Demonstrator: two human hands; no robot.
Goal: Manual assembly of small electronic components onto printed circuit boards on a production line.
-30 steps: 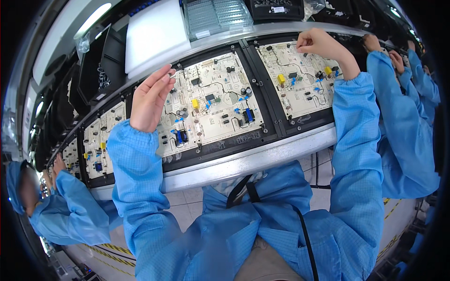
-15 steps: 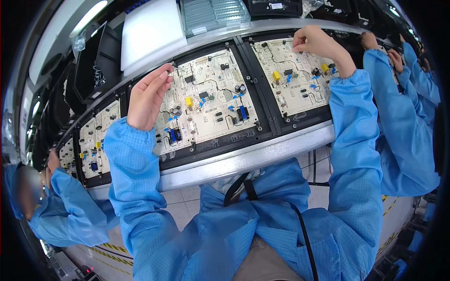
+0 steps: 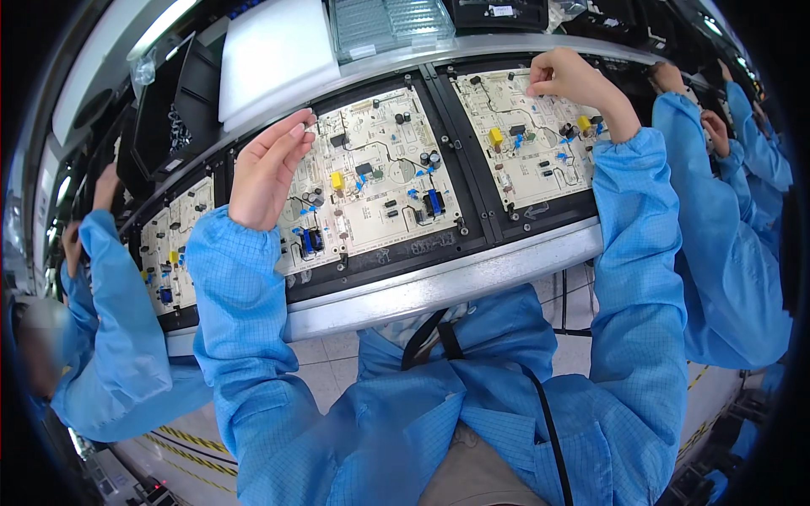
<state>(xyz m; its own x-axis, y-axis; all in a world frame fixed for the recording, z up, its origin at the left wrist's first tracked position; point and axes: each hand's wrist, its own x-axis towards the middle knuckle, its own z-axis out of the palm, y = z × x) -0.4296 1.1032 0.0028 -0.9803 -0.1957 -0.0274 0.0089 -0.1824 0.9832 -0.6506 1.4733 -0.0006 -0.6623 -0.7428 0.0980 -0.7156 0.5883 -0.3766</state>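
My left hand point(image 3: 267, 171) is raised at the far left edge of a pale circuit board point(image 3: 371, 228), thumb and fingertips pinched on a small whitish part point(image 3: 310, 129) too small to name. The board carries yellow, blue and black components and sits in a black frame. My right hand point(image 3: 578, 84) is over the far side of a second circuit board point(image 3: 540, 190), to the right. Its thumb and forefinger are pinched together close to the board's surface; whatever lies between them is hidden.
A metal rail point(image 3: 439, 282) runs along the near edge. Beyond the boards stand a white foam block point(image 3: 274, 59), a clear plastic tray point(image 3: 392, 25) and a black bin point(image 3: 179, 126) of small parts. Co-workers in blue sleeves point(image 3: 126, 320) work at both sides.
My left fingertips have risen slightly, and the whitish part shows more between them. My right hand has hardly moved. The co-worker at left has raised both arms toward the far side.
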